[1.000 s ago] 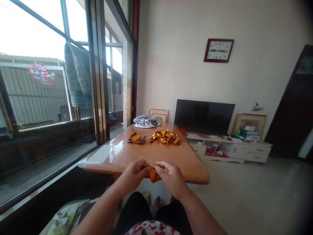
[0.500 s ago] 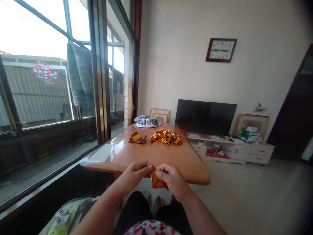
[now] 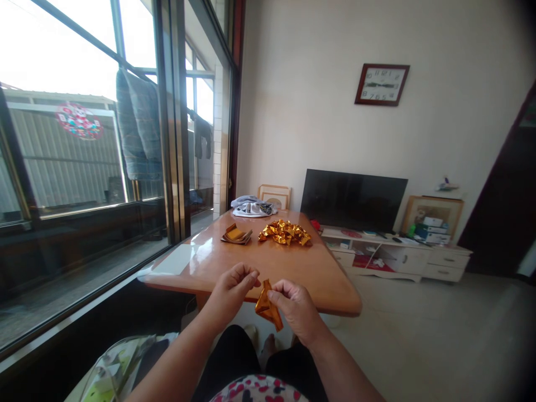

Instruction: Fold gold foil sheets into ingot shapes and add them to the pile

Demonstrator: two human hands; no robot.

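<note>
A folded piece of gold foil paper (image 3: 268, 308) hangs just off the table's near edge, pinched at its upper right by the thumb and fingers of my right hand (image 3: 296, 310). Creases run across the foil, and its lower end tapers downward. Close to its upper left is my left hand (image 3: 234, 290), fingers curled and thumb against them, apart from the foil with nothing visible in it. Farther up the table lie a heap of folded gold foil pieces (image 3: 285, 233) and, to its left, a stack of flat gold and brown paper sheets (image 3: 237, 234).
The glossy wooden table (image 3: 201, 273) stretches away from me. Folded clothes (image 3: 253, 207) sit at its far end. Beyond it stand a television (image 3: 354, 200) and a white cabinet (image 3: 408, 259). Large windows line the left; a bag-like item (image 3: 113, 368) is beside me at lower left.
My left hand has let go of the foil and moved slightly up and left. The foil has turned in my right hand, its lower end now pointing down.
</note>
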